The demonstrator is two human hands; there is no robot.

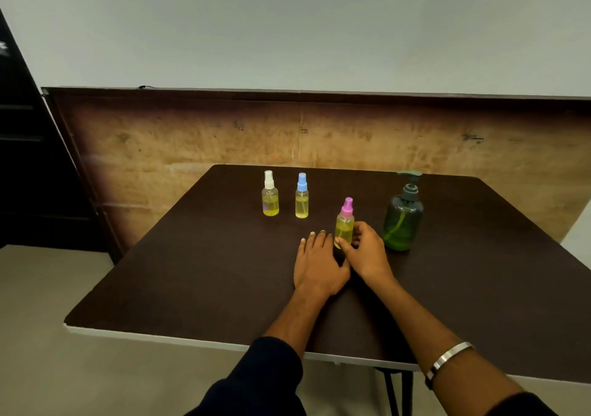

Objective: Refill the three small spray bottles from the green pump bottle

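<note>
Pink-capped spray bottle point(344, 223), upright, yellow liquid inside

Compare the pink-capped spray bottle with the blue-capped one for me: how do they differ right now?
The pink-capped spray bottle stands nearer the person, beside the green pump bottle; the blue-capped spray bottle stands farther back, next to the white-capped one. The right hand holds the pink-capped bottle's base; nothing touches the blue-capped one. Both are upright, capped, clear, and hold yellowish liquid.
</note>
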